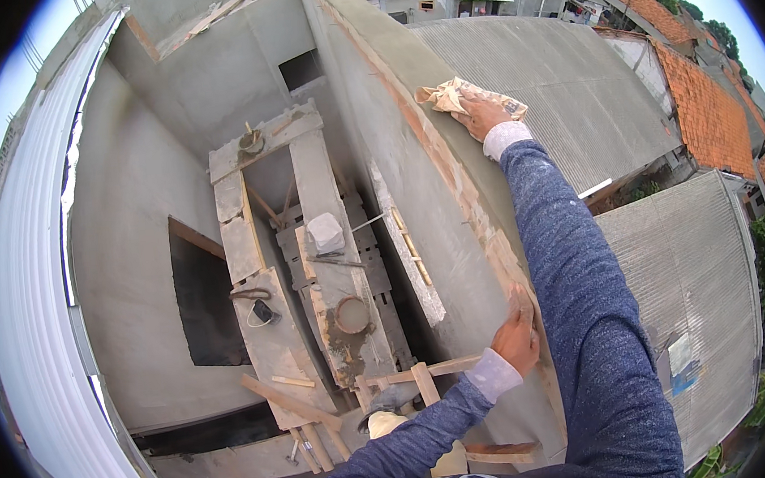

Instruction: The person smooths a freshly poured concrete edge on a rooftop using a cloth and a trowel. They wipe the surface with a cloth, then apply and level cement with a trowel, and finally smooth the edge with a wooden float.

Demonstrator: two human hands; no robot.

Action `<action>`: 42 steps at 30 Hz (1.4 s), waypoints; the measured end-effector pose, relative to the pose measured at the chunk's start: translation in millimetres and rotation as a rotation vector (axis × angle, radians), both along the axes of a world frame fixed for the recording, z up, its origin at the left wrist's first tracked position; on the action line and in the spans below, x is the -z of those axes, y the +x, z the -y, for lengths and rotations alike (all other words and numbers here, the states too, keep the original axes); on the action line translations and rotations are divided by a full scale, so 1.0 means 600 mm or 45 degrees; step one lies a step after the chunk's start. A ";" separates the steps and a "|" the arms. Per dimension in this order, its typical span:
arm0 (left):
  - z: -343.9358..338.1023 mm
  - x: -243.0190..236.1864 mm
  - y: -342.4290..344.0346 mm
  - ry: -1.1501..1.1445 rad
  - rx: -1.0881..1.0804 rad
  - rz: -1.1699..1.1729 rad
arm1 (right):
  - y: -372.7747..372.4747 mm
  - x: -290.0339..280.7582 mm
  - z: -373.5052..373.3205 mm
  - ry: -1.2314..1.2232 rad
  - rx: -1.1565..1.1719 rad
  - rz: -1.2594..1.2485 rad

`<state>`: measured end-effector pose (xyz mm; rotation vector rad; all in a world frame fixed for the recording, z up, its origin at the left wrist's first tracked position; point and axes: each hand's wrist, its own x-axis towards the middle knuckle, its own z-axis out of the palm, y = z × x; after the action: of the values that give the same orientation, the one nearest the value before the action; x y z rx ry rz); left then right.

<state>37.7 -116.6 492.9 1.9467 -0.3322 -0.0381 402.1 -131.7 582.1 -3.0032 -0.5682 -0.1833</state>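
Note:
Ahead of me, my right hand (483, 114) presses a crumpled beige piece of sack paper (445, 97) with dark print onto the grey plastered top of a wall (467, 165). Its fingers lie over the sheet, which sticks out on both sides of the hand. Closer in, my left hand (517, 341) rests at the inner edge of the same wall, fingers stretched along the rough, reddish-brown edge strip (503, 261). I see no tool or material in it. Both forearms are in blue sleeves with pale cuffs.
Left of the wall drops a deep room with plank scaffolding (315, 181). On it are a bucket (251, 141), a round mortar pan (352, 315), a white bundle (324, 233) and loose wood. Corrugated roofs (559, 90) lie right; a metal sheet (30, 267) stands far left.

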 end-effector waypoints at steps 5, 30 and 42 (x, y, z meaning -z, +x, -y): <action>-0.015 -0.069 0.006 0.099 0.143 -0.496 | 0.001 0.005 -0.033 0.114 -0.162 -0.088; -0.019 -0.002 -0.006 0.230 0.013 0.085 | -0.926 -0.110 0.378 0.050 0.074 -0.524; 0.001 -0.008 0.002 0.262 -0.025 -0.040 | -0.328 -0.169 0.276 0.313 -0.150 0.571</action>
<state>39.0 -117.4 497.8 2.1504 -0.2979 -0.0930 205.4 -297.2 683.8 -2.6816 -0.6946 -0.8631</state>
